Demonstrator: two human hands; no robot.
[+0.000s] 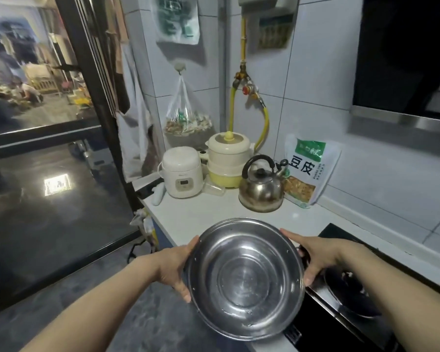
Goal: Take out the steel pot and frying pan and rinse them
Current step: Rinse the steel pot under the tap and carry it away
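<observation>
Steel pot (244, 278) sits level between both hands, mouth up, over the counter's near edge, left of the stove (341, 313); left hand (173, 268) grips left rim, right hand (315, 255) right rim; equally near, no sink in view.

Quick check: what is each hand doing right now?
Left hand: holding the steel pot by its left rim.
Right hand: holding the same pot at its right side.

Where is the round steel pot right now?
In the head view, the round steel pot is low in the centre, held between the left hand and right hand, in front of the steel kettle on the white counter.
</observation>
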